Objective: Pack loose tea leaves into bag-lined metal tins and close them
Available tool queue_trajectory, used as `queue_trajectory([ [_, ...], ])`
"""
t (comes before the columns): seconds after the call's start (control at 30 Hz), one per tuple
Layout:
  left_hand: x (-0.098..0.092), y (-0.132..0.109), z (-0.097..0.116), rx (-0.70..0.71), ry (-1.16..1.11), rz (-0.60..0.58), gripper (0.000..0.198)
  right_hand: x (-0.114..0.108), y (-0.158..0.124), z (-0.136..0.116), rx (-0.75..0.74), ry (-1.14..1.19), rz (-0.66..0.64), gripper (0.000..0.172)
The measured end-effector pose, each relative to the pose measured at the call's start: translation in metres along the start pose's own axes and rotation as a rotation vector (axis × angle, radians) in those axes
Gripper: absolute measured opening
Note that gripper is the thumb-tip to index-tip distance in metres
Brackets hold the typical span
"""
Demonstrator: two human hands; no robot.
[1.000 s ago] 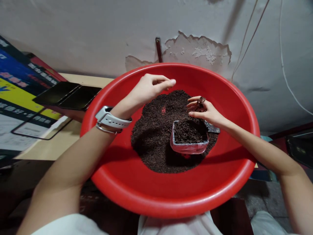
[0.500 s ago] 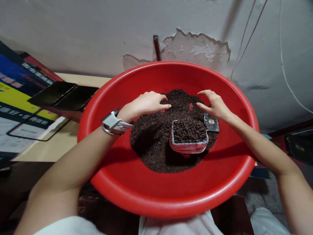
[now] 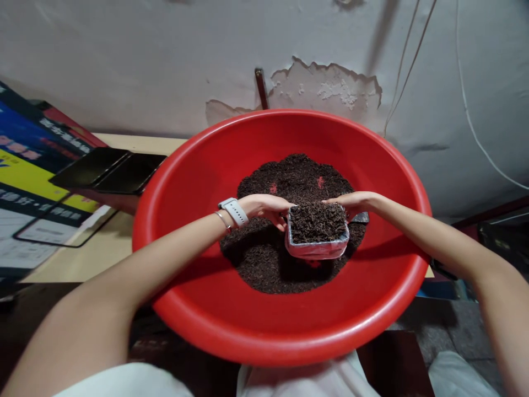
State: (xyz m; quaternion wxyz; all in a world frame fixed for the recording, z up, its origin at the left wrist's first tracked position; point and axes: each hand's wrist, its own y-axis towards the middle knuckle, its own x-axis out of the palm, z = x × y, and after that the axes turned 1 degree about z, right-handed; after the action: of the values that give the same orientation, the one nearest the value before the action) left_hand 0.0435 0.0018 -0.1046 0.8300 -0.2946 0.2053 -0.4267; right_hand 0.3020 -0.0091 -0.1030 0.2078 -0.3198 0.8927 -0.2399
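Note:
A small red box (image 3: 317,251) wrapped in clear plastic, heaped with dark dried leaves that look like loose tea (image 3: 316,220), sits on a larger pile of the same leaves (image 3: 260,262). The pile lies in a wide red plastic basin (image 3: 281,328). My left hand (image 3: 270,206), below a pale watch and a bracelet, grips the box's left end. Against its right end is my right hand (image 3: 352,203), thumb near the top edge and fingers partly hidden behind the box. Beside my right hand a dark flat packet (image 3: 361,217) shows only in part.
Black trays (image 3: 113,171) on a pale tabletop (image 3: 61,264) stand left of the basin, beside a printed colourful box (image 3: 33,193). A peeling wall (image 3: 326,88) rises behind, with hanging cords (image 3: 407,74) at the right. My lap is below the basin's near rim.
Both hands have come down and nearer from above the leaf pile, and now hold the box at its two ends. The box has stayed in about the same place.

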Motion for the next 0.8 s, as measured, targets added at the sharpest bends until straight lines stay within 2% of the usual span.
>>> queue_trajectory([
  [0.1, -0.002, -0.008, 0.009, 0.014, -0.027, 0.018, 0.032, -0.002, -0.003, -0.007, 0.164, 0.101, -0.127, 0.047],
  [0.2, -0.005, -0.018, 0.015, 0.033, 0.013, 0.034, 0.04, -0.003, -0.013, -0.018, 0.143, 0.115, -0.034, 0.036],
  [0.27, -0.006, -0.026, 0.018, 0.072, 0.063, 0.088, 0.041, -0.003, -0.022, -0.026, 0.078, 0.083, 0.038, 0.029],
  [0.4, -0.003, -0.046, 0.03, 0.216, 0.23, 0.24, 0.038, -0.002, -0.041, -0.043, -0.138, 0.019, 0.187, 0.023],
  [0.5, 0.005, -0.062, 0.042, 0.363, 0.373, 0.457, 0.034, 0.001, -0.057, -0.052, -0.295, 0.022, 0.354, 0.026],
  [0.6, 0.014, -0.076, 0.045, 0.463, 0.502, 0.653, 0.033, 0.01, -0.072, -0.05, -0.319, -0.017, 0.488, 0.029],
  [0.67, 0.02, -0.081, 0.04, 0.406, 0.56, 0.633, 0.037, 0.018, -0.081, -0.042, -0.253, -0.064, 0.488, 0.034],
  [0.8, 0.027, -0.084, 0.024, 0.206, 0.537, 0.338, 0.041, 0.033, -0.093, -0.025, -0.11, -0.107, 0.446, 0.038],
])
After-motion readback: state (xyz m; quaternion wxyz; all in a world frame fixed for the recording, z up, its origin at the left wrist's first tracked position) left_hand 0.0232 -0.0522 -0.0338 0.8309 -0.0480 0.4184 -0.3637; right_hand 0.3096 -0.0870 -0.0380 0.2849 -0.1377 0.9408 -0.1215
